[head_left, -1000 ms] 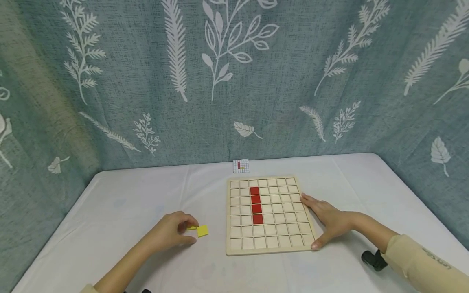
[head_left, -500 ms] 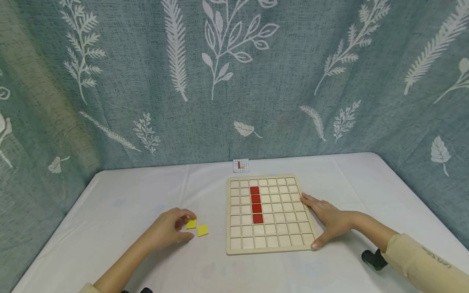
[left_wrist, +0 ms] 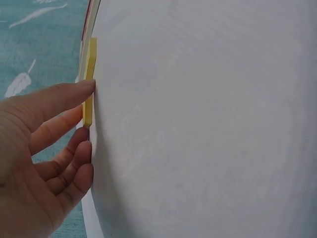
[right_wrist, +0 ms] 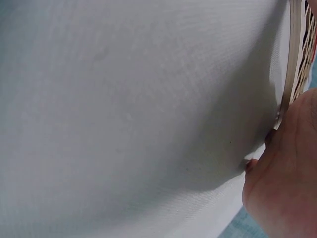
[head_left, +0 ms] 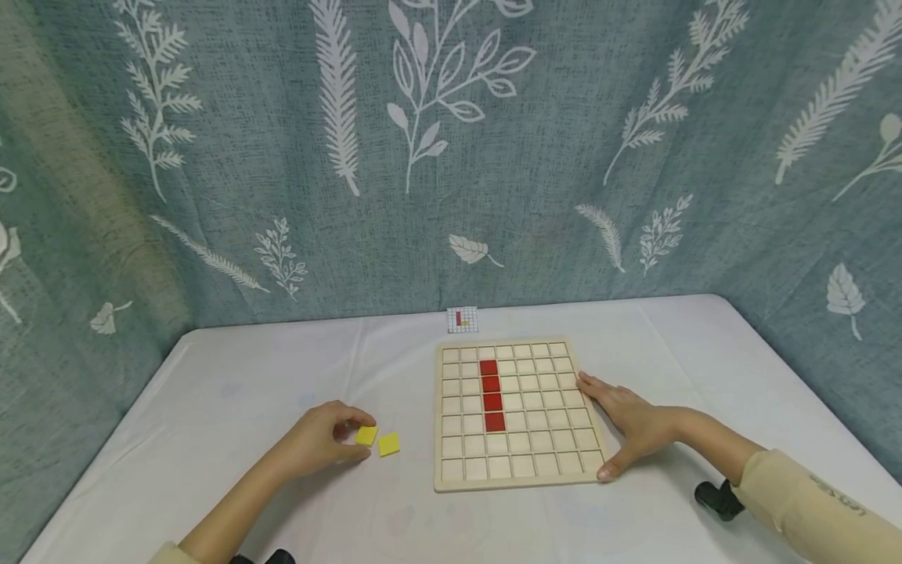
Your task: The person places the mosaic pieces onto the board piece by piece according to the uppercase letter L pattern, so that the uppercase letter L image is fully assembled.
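Note:
At the left of the head view my left hand (head_left: 326, 439) pinches a square yellow tile (head_left: 366, 435) at its edges between thumb and fingers. A second yellow tile (head_left: 388, 445) lies flat on the cloth just right of it. In the left wrist view the thumb (left_wrist: 74, 91) presses the near edge of the thin yellow tile (left_wrist: 92, 54). My right hand (head_left: 630, 427) rests spread at the right side of a wooden grid board (head_left: 550, 479), thumb at the near corner and fingertips on the side edge. Several red tiles (head_left: 492, 402) form a column in the board's third column.
A small printed grid card (head_left: 462, 319) with a red and yellow pattern lies behind the board. The white-covered table (head_left: 232, 392) ends at a leaf-patterned blue curtain (head_left: 395, 251). A black device (head_left: 719, 500) sits under the right forearm.
The left fingers have drawn back slightly left, and the thumb and fingers have closed onto the yellow tile, which now sits tilted between them. The right hand has stayed in place.

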`<state>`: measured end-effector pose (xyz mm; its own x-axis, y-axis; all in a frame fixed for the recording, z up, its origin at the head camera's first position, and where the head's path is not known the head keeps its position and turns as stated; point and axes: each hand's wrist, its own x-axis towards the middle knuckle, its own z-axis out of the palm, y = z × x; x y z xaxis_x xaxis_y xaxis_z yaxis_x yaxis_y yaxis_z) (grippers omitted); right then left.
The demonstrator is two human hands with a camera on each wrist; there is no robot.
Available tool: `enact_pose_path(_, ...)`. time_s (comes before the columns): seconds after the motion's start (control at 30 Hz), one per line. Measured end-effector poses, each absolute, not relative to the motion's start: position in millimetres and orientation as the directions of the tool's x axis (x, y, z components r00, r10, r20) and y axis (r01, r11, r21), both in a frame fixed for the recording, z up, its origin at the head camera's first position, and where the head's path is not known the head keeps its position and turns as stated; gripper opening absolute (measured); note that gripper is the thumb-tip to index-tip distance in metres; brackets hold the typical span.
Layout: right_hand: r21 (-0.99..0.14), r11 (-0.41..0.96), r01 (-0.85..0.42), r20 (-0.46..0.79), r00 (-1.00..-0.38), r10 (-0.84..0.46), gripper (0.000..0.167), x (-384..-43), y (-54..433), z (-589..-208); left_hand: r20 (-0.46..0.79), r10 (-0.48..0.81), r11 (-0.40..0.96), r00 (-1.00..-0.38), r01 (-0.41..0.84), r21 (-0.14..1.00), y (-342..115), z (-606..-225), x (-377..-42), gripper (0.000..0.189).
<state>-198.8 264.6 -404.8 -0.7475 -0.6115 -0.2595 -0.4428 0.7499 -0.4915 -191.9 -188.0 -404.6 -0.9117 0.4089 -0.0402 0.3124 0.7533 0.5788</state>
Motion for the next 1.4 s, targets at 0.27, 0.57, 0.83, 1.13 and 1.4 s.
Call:
enact_pose_path(0.27,-0.497,0.742,-0.449,-0.251,-0.745,-0.619,0.126,-197.8,264.0,-405.5,-0.016,0.432,0.742,-0.902,0.346,0.574,-191.3,-406.4,-192.8,0.029)
enact_pose_path(0.57,-0.499,0.738,-0.454,-0.245,-0.743,-0.623,0.126,-198.3,265.2,-406.7,-0.021,0.424,0.748,-0.906,0.336,0.573,-191.8,-405.8,-193.1,0.027)
enact_pose_path(0.83,-0.497,0.73,-0.468,-0.227,-0.742,-0.631,0.125,-199.4,264.5,-406.8,-0.037,0.344,0.789,-0.938,0.268,0.553,-190.9,-404.1,-193.5,0.025)
enact_pose_path(1.13,-0.501,0.734,-0.46,-0.241,-0.74,-0.628,0.125,-198.6,265.4,-406.0,-0.029,0.339,0.775,-0.94,0.262,0.576,-190.6,-397.3,-195.4,0.024)
enact_pose_path(1.4,-0.514,0.721,-0.465,-0.232,-0.734,-0.639,0.124,-198.0,266.0,-406.2,0.0,0.348,0.759,-0.937,0.282,0.586,-189.9,-391.7,-197.3,0.025)
